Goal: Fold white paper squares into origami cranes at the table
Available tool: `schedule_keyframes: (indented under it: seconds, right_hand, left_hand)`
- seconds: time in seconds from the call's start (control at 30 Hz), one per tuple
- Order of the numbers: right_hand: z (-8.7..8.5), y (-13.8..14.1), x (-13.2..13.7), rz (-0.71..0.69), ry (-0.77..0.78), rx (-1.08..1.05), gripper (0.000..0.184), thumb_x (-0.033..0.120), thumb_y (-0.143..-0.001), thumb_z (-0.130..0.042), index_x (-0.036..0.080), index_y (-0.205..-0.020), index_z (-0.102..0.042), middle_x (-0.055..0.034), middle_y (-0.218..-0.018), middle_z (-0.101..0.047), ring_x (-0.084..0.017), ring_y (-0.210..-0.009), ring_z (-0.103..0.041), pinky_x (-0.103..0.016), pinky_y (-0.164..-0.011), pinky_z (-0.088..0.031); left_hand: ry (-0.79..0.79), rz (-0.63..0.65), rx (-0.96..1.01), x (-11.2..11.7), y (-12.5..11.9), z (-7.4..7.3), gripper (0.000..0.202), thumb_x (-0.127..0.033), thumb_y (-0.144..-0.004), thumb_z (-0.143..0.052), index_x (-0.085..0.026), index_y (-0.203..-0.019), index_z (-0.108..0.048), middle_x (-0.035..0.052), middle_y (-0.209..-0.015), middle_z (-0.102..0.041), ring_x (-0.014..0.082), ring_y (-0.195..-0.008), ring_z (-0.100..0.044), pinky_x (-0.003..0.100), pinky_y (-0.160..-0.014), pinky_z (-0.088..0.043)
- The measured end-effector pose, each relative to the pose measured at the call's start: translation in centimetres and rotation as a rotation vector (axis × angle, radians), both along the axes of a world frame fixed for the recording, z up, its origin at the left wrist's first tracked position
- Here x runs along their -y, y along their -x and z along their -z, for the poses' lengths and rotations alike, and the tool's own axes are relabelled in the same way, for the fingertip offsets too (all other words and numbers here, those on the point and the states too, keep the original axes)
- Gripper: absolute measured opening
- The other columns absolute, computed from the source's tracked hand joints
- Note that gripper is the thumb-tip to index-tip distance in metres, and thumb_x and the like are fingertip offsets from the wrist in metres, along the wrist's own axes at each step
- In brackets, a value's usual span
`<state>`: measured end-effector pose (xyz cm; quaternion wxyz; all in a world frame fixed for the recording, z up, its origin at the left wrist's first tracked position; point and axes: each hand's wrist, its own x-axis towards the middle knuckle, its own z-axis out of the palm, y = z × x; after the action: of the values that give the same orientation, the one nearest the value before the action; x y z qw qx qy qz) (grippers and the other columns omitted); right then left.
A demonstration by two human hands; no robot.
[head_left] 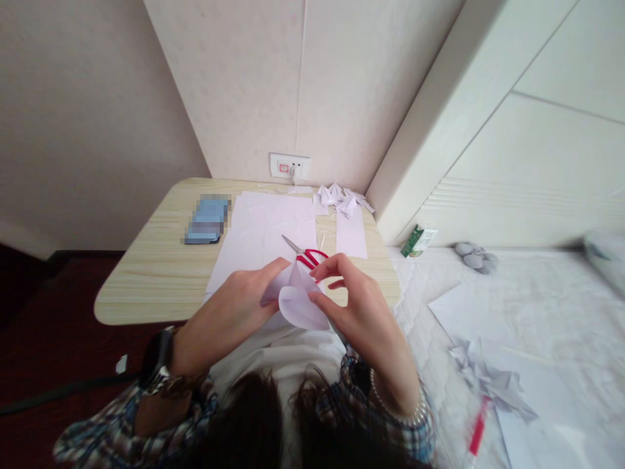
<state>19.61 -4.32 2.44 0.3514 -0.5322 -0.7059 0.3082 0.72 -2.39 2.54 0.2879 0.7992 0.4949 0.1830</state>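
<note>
Pinching the folded paper [303, 307] from both sides, the left hand [256, 286] grips its left part between thumb and fingers, while the right hand [347, 290] has the thumb on its right side and the forefinger curled near the top. The paper is held up near the front edge of the table [151, 280]. A hard squeeze or uneven pull could crease the rounded flap or tear a fold — and the scissors [303, 253] lie just beyond, their red handles close to the right fingers, where a forward nudge might knock them. Whether they touch, I cannot tell. The wall [234, 98] bounds the far edge, and small folded pieces [347, 205] crowd the far right corner; bare wood on the left, short of the blurred blue object [208, 218], leaves more room for moving.
</note>
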Motion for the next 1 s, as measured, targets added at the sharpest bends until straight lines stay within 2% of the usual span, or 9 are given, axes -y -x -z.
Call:
schedule_keyframes:
  seconds: [0.1, 0.23, 0.4, 0.67, 0.87, 1.0]
  right_hand:
    - [-0.6, -0.1, 0.3, -0.019, -0.066, 0.008, 0.003, 0.021, -0.086, -0.062, 0.020, -0.085, -0.059, -0.0043, -0.095, -0.066, -0.019, -0.093, -0.061, -0.034, -0.083, -0.048]
    - [-0.8, 0.4, 0.4, -0.015, -0.079, 0.062, 0.006, 0.026, -0.085, -0.065, 0.021, -0.087, -0.063, -0.0054, -0.100, -0.067, -0.020, -0.098, -0.061, -0.034, -0.086, -0.046]
    - [-0.5, 1.0, 0.1, 0.049, -0.080, 0.156, 0.006, 0.019, -0.084, -0.065, 0.020, -0.083, -0.059, -0.0041, -0.087, -0.067, -0.020, -0.085, -0.061, -0.033, -0.079, -0.045]
    - [-0.4, 0.0, -0.1, -0.053, -0.107, 0.133, 0.016, 0.012, -0.084, -0.062, 0.021, -0.074, -0.054, 0.0008, -0.076, -0.064, -0.015, -0.075, -0.060, -0.025, -0.069, -0.042]
    - [0.1, 0.3, -0.4, -0.023, -0.040, 0.072, 0.017, 0.011, -0.082, -0.063, 0.021, -0.092, -0.054, 0.0006, -0.081, -0.066, -0.015, -0.077, -0.063, -0.026, -0.073, -0.045]
    - [0.2, 0.4, -0.7, -0.031, -0.002, 0.159, 0.006, 0.015, -0.084, -0.060, 0.020, -0.082, -0.059, -0.0009, -0.076, -0.067, -0.016, -0.073, -0.061, -0.027, -0.068, -0.043]
  left_hand:
    - [-0.038, -0.008, 0.005, -0.1, 0.1, 0.2, 0.009, -0.030, -0.085, -0.055, -0.025, -0.092, -0.056, 0.0016, -0.082, -0.073, 0.0232, -0.076, -0.070, 0.028, -0.060, -0.045]
    - [-0.068, -0.013, -0.021, -0.2, 0.3, 0.4, 0.013, -0.026, -0.081, -0.056, -0.026, -0.094, -0.056, 0.0021, -0.082, -0.073, 0.0261, -0.080, -0.070, 0.029, -0.061, -0.045]
    - [-0.062, -0.034, -0.054, -0.2, 0.2, 0.2, 0.014, -0.025, -0.080, -0.055, -0.026, -0.094, -0.058, 0.0014, -0.081, -0.073, 0.0258, -0.078, -0.070, 0.029, -0.061, -0.045]
    - [-0.016, -0.004, -0.025, 0.0, 0.1, -0.3, 0.021, -0.023, -0.082, -0.053, -0.026, -0.101, -0.062, -0.0029, -0.082, -0.073, 0.0191, -0.070, -0.069, 0.024, -0.063, -0.045]
    - [-0.058, -0.004, -0.073, -0.1, 0.1, 0.2, 0.019, -0.023, -0.083, -0.052, -0.026, -0.100, -0.060, 0.0001, -0.083, -0.073, 0.0221, -0.075, -0.070, 0.026, -0.062, -0.046]
    - [-0.076, 0.005, -0.059, -0.2, -0.2, 0.4, 0.016, -0.023, -0.082, -0.053, -0.025, -0.096, -0.060, 0.0021, -0.084, -0.074, 0.0237, -0.077, -0.070, 0.028, -0.063, -0.047]
